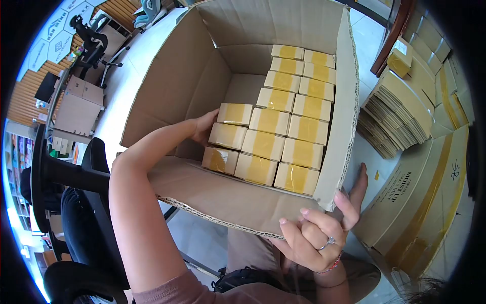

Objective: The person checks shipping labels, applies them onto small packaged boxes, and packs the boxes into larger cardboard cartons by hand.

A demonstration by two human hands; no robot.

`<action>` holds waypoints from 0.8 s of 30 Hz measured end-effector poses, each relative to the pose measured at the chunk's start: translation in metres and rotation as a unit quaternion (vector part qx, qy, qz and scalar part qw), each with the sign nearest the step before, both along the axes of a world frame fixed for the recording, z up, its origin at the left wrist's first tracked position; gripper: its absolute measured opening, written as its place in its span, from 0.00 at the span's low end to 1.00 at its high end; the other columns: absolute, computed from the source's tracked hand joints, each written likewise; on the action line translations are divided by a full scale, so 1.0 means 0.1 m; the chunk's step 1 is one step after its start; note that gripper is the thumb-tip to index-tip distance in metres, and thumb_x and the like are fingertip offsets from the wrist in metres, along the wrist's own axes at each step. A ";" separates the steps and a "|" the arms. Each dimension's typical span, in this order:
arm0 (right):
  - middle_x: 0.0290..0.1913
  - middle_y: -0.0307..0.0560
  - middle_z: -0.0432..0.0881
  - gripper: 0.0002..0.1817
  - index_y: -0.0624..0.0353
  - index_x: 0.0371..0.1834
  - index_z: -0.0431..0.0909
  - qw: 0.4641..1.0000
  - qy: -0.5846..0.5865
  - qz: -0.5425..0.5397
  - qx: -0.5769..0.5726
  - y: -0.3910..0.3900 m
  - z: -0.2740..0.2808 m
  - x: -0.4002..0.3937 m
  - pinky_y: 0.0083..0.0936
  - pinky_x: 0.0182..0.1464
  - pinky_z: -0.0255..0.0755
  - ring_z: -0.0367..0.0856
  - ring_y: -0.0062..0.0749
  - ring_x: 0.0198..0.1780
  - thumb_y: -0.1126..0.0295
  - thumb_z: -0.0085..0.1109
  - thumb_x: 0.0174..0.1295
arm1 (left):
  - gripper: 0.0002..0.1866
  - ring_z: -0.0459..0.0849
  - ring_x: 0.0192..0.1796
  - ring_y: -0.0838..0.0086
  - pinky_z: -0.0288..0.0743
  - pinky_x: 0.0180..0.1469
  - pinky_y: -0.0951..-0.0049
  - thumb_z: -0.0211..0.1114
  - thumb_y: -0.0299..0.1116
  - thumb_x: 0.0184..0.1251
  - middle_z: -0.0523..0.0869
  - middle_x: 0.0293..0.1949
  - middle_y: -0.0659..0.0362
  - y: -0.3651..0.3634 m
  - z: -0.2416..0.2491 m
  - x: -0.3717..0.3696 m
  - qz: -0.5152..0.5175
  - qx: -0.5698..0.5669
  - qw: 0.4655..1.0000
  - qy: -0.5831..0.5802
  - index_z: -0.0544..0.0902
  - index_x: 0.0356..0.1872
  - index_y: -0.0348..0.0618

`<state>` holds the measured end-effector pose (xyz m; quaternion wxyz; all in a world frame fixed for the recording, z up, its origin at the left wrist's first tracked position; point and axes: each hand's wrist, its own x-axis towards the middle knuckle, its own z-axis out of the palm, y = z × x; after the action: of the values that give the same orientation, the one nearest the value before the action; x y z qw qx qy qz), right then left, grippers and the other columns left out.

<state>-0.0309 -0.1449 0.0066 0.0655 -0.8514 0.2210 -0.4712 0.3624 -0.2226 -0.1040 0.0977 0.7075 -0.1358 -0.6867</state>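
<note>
A large open cardboard carton (172,91) holds several small cardboard boxes (286,101) sealed with yellow tape, packed in rows against its right side. Inside it, my left hand (205,127) rests against the left face of a small box (236,114) at the end of the left row; part of its fingers is hidden between the boxes and the carton. My right hand (316,235), wearing a ring and a beaded bracelet, curls its fingers over the carton's near right corner and front flap (238,195).
On the right, flattened cardboard sheets (400,111) are stacked with a small taped box (400,57) on top. A printed carton (410,202) leans below them. To the left stand a black chair (81,213), a desk cabinet (78,109) and another office chair (96,48).
</note>
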 end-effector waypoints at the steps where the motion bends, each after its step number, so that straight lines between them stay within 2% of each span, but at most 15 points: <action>1: 0.23 0.29 0.67 0.04 0.49 0.29 0.82 1.000 -0.005 -0.003 -0.004 0.00 -0.01 0.01 0.48 0.60 0.69 0.76 0.24 0.42 0.66 0.67 0.52 | 0.46 0.69 0.67 0.64 0.65 0.63 0.53 0.31 0.77 0.61 0.72 0.68 0.59 -0.01 0.01 -0.02 -0.006 0.016 1.000 -0.014 0.69 0.70 0.56; 5: 0.22 0.29 0.68 0.04 0.49 0.29 0.82 1.000 -0.002 -0.004 -0.009 0.01 0.01 0.01 0.48 0.61 0.68 0.77 0.24 0.42 0.68 0.67 0.51 | 0.44 0.70 0.67 0.65 0.65 0.63 0.54 0.35 0.74 0.64 0.73 0.68 0.59 -0.15 -0.44 0.42 0.002 0.016 0.996 0.093 0.69 0.70 0.55; 8: 0.23 0.30 0.68 0.04 0.50 0.29 0.82 1.000 0.013 -0.001 0.019 0.02 0.07 -0.03 0.47 0.63 0.68 0.77 0.25 0.43 0.69 0.67 0.51 | 0.39 0.74 0.65 0.65 0.66 0.66 0.55 0.44 0.66 0.67 0.74 0.67 0.56 -0.43 -0.04 0.40 -0.240 -0.066 0.958 -0.141 0.68 0.70 0.49; 9: 0.23 0.30 0.68 0.04 0.50 0.29 0.81 0.999 0.016 -0.006 0.029 0.03 0.08 -0.04 0.47 0.63 0.68 0.77 0.25 0.43 0.70 0.66 0.51 | 0.38 0.75 0.65 0.64 0.66 0.67 0.55 0.47 0.63 0.68 0.74 0.67 0.55 -0.59 0.10 0.44 -0.356 -0.040 0.906 -0.224 0.68 0.70 0.47; 11: 0.24 0.30 0.71 0.03 0.51 0.28 0.81 0.998 0.014 -0.001 0.055 0.07 0.04 -0.03 0.46 0.66 0.68 0.78 0.25 0.44 0.71 0.65 0.51 | 0.35 0.73 0.68 0.61 0.69 0.66 0.54 0.51 0.59 0.68 0.74 0.68 0.55 -0.84 0.31 0.50 -0.585 -0.079 0.661 -0.464 0.68 0.71 0.50; 12: 0.27 0.31 0.74 0.03 0.53 0.29 0.81 0.998 0.042 -0.015 0.037 0.07 0.05 -0.05 0.45 0.68 0.66 0.78 0.25 0.46 0.69 0.65 0.51 | 0.32 0.72 0.69 0.59 0.70 0.66 0.55 0.54 0.57 0.67 0.73 0.69 0.57 -0.80 0.79 0.09 -0.566 -0.045 0.603 -0.561 0.70 0.69 0.56; 13: 0.27 0.31 0.74 0.03 0.53 0.29 0.81 0.997 0.042 -0.042 0.043 0.07 0.07 -0.08 0.45 0.68 0.66 0.78 0.25 0.46 0.69 0.65 0.51 | 0.31 0.74 0.67 0.59 0.71 0.65 0.57 0.56 0.57 0.66 0.76 0.66 0.59 -0.82 0.99 0.08 -0.547 -0.119 0.565 -0.606 0.71 0.68 0.61; 14: 0.33 0.33 0.78 0.10 0.52 0.34 0.83 0.996 0.077 -0.031 0.037 0.08 0.09 -0.12 0.48 0.67 0.65 0.78 0.26 0.49 0.64 0.69 0.48 | 0.31 0.75 0.67 0.58 0.71 0.65 0.56 0.56 0.56 0.67 0.78 0.64 0.56 -0.78 1.30 -0.05 -0.510 -0.222 0.576 -0.599 0.70 0.69 0.59; 15: 0.40 0.34 0.81 0.18 0.51 0.38 0.84 0.993 0.113 -0.019 0.034 0.08 0.10 -0.15 0.50 0.66 0.64 0.78 0.28 0.52 0.59 0.74 0.45 | 0.31 0.80 0.60 0.63 0.74 0.61 0.61 0.58 0.53 0.69 0.82 0.58 0.51 -0.86 1.41 0.06 -0.469 -0.358 0.624 -0.512 0.69 0.70 0.56; 16: 0.40 0.34 0.81 0.18 0.51 0.38 0.84 0.991 0.116 -0.045 0.046 0.07 0.12 -0.17 0.50 0.66 0.64 0.78 0.28 0.52 0.59 0.74 0.45 | 0.29 0.82 0.52 0.73 0.75 0.57 0.70 0.60 0.48 0.71 0.84 0.52 0.53 -0.77 1.67 -0.17 -0.408 -0.432 0.680 -0.429 0.70 0.70 0.53; 17: 0.43 0.36 0.82 0.21 0.52 0.42 0.84 0.997 0.052 -0.044 0.031 0.06 0.12 -0.19 0.50 0.67 0.64 0.78 0.30 0.55 0.58 0.74 0.45 | 0.26 0.79 0.47 0.80 0.73 0.56 0.77 0.60 0.45 0.74 0.84 0.47 0.58 -0.65 1.85 -0.41 -0.323 -0.527 0.744 -0.254 0.71 0.69 0.49; 20: 0.51 0.42 0.82 0.26 0.51 0.50 0.84 0.996 -0.053 -0.066 0.027 0.09 0.10 -0.53 0.46 0.68 0.64 0.78 0.38 0.59 0.55 0.74 0.47 | 0.21 0.80 0.57 0.75 0.69 0.63 0.75 0.53 0.36 0.77 0.83 0.55 0.54 0.15 2.37 -1.40 -0.276 -0.618 0.692 -0.253 0.74 0.65 0.35; 21: 0.52 0.43 0.82 0.25 0.52 0.50 0.84 0.994 -0.044 -0.094 0.028 0.12 0.09 -0.75 0.45 0.68 0.64 0.79 0.39 0.58 0.55 0.74 0.48 | 0.19 0.81 0.57 0.71 0.70 0.63 0.73 0.54 0.33 0.76 0.84 0.54 0.50 0.41 2.32 -1.60 -0.234 -0.690 0.623 -0.285 0.76 0.62 0.33; 23: 0.48 0.46 0.83 0.20 0.59 0.47 0.83 0.982 -0.089 -0.127 0.107 0.21 -0.28 -1.10 0.40 0.60 0.70 0.80 0.41 0.54 0.66 0.73 0.50 | 0.17 0.84 0.51 0.65 0.75 0.59 0.64 0.53 0.35 0.76 0.85 0.50 0.46 1.03 2.11 -1.59 -0.223 -0.753 0.547 -0.291 0.80 0.54 0.32; 24: 0.46 0.47 0.84 0.18 0.62 0.46 0.83 0.972 -0.108 -0.148 0.145 0.27 -0.50 -1.27 0.36 0.57 0.72 0.81 0.42 0.52 0.74 0.73 0.50 | 0.18 0.84 0.49 0.61 0.71 0.59 0.56 0.53 0.37 0.76 0.84 0.49 0.45 1.30 2.02 -1.73 -0.211 -0.775 0.557 -0.214 0.78 0.55 0.32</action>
<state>-0.1580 -0.1174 -0.0436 0.1418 -0.7349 0.4020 -0.5274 0.1897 -0.0929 0.0983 0.4286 0.4361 -0.7776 -0.1465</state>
